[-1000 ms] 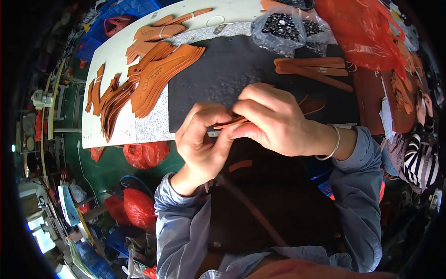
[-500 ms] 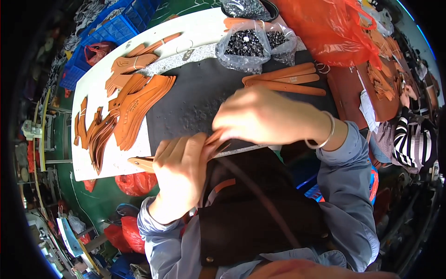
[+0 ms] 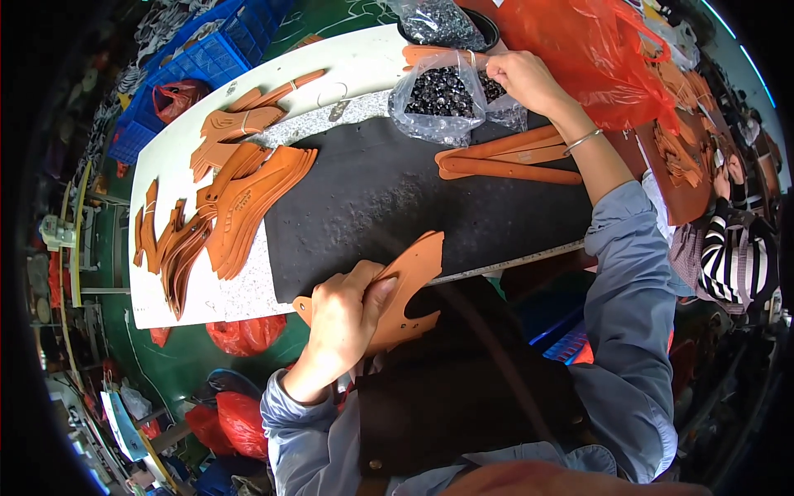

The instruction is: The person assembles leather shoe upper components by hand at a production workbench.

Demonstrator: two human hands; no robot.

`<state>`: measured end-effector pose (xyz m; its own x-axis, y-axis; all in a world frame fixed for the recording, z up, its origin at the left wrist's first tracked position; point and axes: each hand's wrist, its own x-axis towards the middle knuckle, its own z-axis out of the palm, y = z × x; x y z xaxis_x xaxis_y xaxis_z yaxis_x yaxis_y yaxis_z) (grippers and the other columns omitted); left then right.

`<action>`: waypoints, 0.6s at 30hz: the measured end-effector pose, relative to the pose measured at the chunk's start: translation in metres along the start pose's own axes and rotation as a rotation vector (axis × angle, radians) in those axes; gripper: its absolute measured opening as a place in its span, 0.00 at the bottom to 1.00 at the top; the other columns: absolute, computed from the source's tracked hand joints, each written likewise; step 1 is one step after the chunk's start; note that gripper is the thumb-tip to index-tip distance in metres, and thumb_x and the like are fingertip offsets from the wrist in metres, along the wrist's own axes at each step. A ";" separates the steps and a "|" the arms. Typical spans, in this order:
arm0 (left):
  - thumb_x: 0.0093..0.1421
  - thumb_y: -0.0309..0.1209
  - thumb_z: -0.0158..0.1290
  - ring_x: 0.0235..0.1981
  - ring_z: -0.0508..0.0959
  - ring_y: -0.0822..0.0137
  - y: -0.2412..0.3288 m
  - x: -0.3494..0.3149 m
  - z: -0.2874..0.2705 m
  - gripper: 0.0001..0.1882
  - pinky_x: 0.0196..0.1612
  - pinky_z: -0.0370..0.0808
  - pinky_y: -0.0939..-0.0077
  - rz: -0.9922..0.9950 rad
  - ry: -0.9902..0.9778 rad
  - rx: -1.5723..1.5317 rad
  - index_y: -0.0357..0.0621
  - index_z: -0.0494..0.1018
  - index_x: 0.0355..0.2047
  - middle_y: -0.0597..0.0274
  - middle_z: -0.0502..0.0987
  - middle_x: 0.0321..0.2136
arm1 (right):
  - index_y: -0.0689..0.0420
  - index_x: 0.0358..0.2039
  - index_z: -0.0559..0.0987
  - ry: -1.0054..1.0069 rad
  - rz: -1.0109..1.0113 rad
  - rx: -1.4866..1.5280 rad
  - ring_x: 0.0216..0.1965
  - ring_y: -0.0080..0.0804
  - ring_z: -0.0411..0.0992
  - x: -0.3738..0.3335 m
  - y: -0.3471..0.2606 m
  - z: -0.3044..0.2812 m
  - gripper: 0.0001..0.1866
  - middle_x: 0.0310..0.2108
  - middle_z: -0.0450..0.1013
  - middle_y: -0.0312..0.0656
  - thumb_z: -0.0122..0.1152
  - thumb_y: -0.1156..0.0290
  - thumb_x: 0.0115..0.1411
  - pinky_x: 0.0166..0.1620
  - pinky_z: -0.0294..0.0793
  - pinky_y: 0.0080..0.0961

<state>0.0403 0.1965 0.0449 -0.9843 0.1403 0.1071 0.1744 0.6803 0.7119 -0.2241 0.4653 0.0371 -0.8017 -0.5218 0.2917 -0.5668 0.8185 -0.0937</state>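
Observation:
My left hand [image 3: 346, 312] grips a tan leather piece [image 3: 416, 269] at the table's near edge. The cut-out piece carries small dark metal fittings, and part of it hangs over my dark apron. At the far side, my right hand [image 3: 523, 80] is closed over a clear plastic bag [image 3: 506, 114] of small dark shiny parts; its fingertips are partly hidden, so what they hold cannot be made out. Beside it stands a fuller clear bag [image 3: 442, 95] of the same dark parts. A black mat [image 3: 364, 202] lies beneath the work.
Stacked leather pieces [image 3: 252, 202] cover the table's left side. Leather straps [image 3: 509, 155] lie on the mat's right. A red plastic bag [image 3: 571, 50] is at the far right, a blue crate [image 3: 198, 62] at the far left. A person in stripes [image 3: 736, 256] sits at right.
My right hand has left the leather piece and moved far and right to the bags of dark parts. My left hand has turned the piece, showing more of it.

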 end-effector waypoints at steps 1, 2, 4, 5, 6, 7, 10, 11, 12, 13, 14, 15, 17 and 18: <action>0.54 0.28 0.53 0.17 0.72 0.54 0.000 0.001 0.000 0.06 0.23 0.68 0.67 -0.015 0.007 -0.032 0.38 0.71 0.27 0.53 0.72 0.15 | 0.62 0.25 0.73 0.043 0.018 0.096 0.26 0.47 0.71 0.000 0.001 0.000 0.03 0.23 0.71 0.50 0.56 0.78 0.47 0.29 0.68 0.37; 0.54 0.28 0.53 0.17 0.72 0.54 0.000 0.001 0.000 0.06 0.23 0.68 0.67 -0.016 0.008 -0.031 0.38 0.71 0.27 0.53 0.72 0.15 | 0.61 0.27 0.74 -0.003 0.046 0.084 0.27 0.46 0.72 0.000 0.003 -0.001 0.05 0.22 0.71 0.48 0.58 0.77 0.47 0.31 0.69 0.37; 0.55 0.28 0.53 0.16 0.72 0.55 -0.001 0.004 0.001 0.06 0.22 0.68 0.68 -0.041 0.002 -0.058 0.38 0.71 0.27 0.52 0.71 0.14 | 0.60 0.27 0.74 -0.044 0.073 0.030 0.29 0.46 0.72 0.000 -0.004 -0.001 0.06 0.23 0.72 0.48 0.59 0.76 0.47 0.32 0.70 0.36; 0.55 0.28 0.53 0.16 0.72 0.55 -0.001 0.004 0.001 0.06 0.22 0.68 0.68 -0.040 0.002 -0.057 0.38 0.71 0.27 0.52 0.71 0.14 | 0.60 0.28 0.75 -0.086 0.100 -0.023 0.30 0.45 0.72 -0.001 -0.009 -0.001 0.07 0.23 0.72 0.47 0.59 0.75 0.47 0.34 0.70 0.36; 0.55 0.28 0.52 0.16 0.72 0.55 -0.002 0.004 0.003 0.06 0.22 0.68 0.68 -0.035 0.004 -0.062 0.38 0.71 0.27 0.52 0.71 0.14 | 0.60 0.29 0.75 -0.076 -0.001 -0.029 0.31 0.45 0.72 -0.005 -0.019 -0.005 0.07 0.25 0.73 0.46 0.60 0.74 0.47 0.36 0.70 0.36; 0.55 0.28 0.52 0.16 0.72 0.55 -0.002 0.004 0.004 0.06 0.22 0.68 0.68 -0.031 0.005 -0.068 0.38 0.71 0.27 0.52 0.71 0.13 | 0.59 0.29 0.75 -0.066 -0.101 -0.034 0.33 0.45 0.72 -0.009 -0.027 -0.009 0.08 0.26 0.73 0.46 0.60 0.73 0.47 0.37 0.70 0.36; 0.55 0.28 0.52 0.16 0.73 0.55 -0.003 0.004 0.006 0.06 0.22 0.68 0.68 -0.009 0.008 -0.066 0.38 0.71 0.27 0.52 0.71 0.13 | 0.58 0.30 0.76 -0.132 -0.137 -0.114 0.34 0.45 0.71 0.000 -0.020 0.000 0.06 0.30 0.73 0.47 0.58 0.73 0.50 0.37 0.70 0.36; 0.55 0.28 0.52 0.16 0.73 0.55 -0.003 0.004 0.006 0.06 0.22 0.68 0.68 -0.006 0.008 -0.064 0.38 0.71 0.27 0.52 0.71 0.13 | 0.57 0.30 0.76 -0.130 -0.082 -0.146 0.34 0.46 0.71 0.001 -0.019 0.002 0.06 0.30 0.73 0.47 0.57 0.73 0.50 0.37 0.70 0.36; 0.55 0.28 0.52 0.16 0.73 0.55 -0.002 0.003 0.006 0.06 0.22 0.68 0.69 -0.013 0.008 -0.069 0.38 0.71 0.27 0.52 0.71 0.13 | 0.57 0.30 0.76 -0.129 -0.085 -0.146 0.34 0.46 0.71 0.001 -0.019 0.002 0.06 0.30 0.73 0.47 0.57 0.73 0.50 0.37 0.70 0.36; 0.55 0.28 0.52 0.16 0.73 0.55 -0.001 0.003 0.006 0.06 0.22 0.68 0.69 -0.021 0.008 -0.075 0.38 0.71 0.27 0.52 0.71 0.13 | 0.57 0.31 0.77 -0.026 -0.012 -0.071 0.33 0.46 0.71 0.000 -0.018 0.001 0.06 0.30 0.73 0.48 0.56 0.73 0.51 0.37 0.70 0.36; 0.55 0.28 0.52 0.16 0.73 0.55 -0.001 0.003 0.006 0.06 0.22 0.68 0.69 -0.021 0.011 -0.075 0.38 0.71 0.27 0.52 0.71 0.13 | 0.56 0.32 0.77 0.076 0.061 0.005 0.33 0.46 0.71 -0.001 -0.017 0.000 0.06 0.29 0.73 0.48 0.55 0.73 0.52 0.36 0.71 0.37; 0.55 0.28 0.52 0.16 0.73 0.55 0.000 0.003 0.005 0.06 0.22 0.68 0.69 -0.019 0.015 -0.071 0.37 0.71 0.27 0.52 0.71 0.13 | 0.56 0.33 0.78 0.090 0.061 0.017 0.31 0.45 0.72 -0.001 -0.012 0.002 0.07 0.29 0.74 0.48 0.55 0.73 0.52 0.35 0.71 0.37; 0.55 0.28 0.52 0.16 0.73 0.55 0.001 0.003 0.004 0.06 0.22 0.68 0.68 -0.016 0.018 -0.068 0.37 0.71 0.27 0.52 0.71 0.13 | 0.56 0.33 0.78 0.113 0.039 0.019 0.32 0.46 0.72 -0.001 0.000 0.005 0.07 0.29 0.74 0.48 0.55 0.73 0.53 0.35 0.70 0.38; 0.55 0.28 0.52 0.16 0.73 0.56 0.001 0.004 0.004 0.06 0.22 0.69 0.69 -0.021 0.022 -0.062 0.37 0.71 0.27 0.52 0.71 0.13 | 0.56 0.33 0.77 0.136 0.018 0.021 0.32 0.46 0.72 0.000 0.000 0.004 0.07 0.30 0.74 0.48 0.55 0.73 0.53 0.34 0.70 0.38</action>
<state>0.0371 0.2003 0.0433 -0.9883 0.1101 0.1059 0.1519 0.6371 0.7557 -0.2247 0.4644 0.0331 -0.7792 -0.4688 0.4161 -0.5579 0.8212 -0.1196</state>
